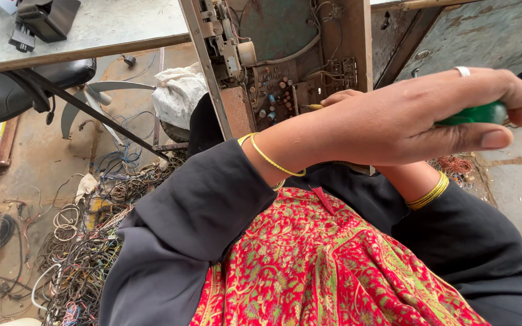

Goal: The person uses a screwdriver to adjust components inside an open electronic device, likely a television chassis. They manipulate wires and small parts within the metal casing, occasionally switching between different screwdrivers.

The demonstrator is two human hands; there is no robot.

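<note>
Two hands are working in the upper right of the frame, above a lap covered by red patterned cloth (321, 265) and dark sleeves (194, 223) filling the lower half. A stripped chassis (285, 60) is standing upright at top centre, its circuit board (285, 90) and coloured parts facing the camera. A grey table (104, 27) is lying across the upper left, with a black device (46, 18) sitting on it. A tangle of wires (86, 253) is spreading over the floor at lower left, and a white bag (179, 93) is resting just left of the chassis.

The left hand (418, 115) is reaching across the frame from centre to right edge, fingers closing around a green handle (475, 113) at far right; the thumb is pressing beneath it. A ring (463, 71) is showing on one finger, a thin gold bangle (270, 160) on the wrist.

The right hand (341, 96) is sitting mostly behind the left, only fingertips showing next to the board, near a thin yellow piece (314, 107). Cannot tell whether it is open or gripping. Gold bangles (428, 193) are circling that wrist, lower right of centre.
</note>
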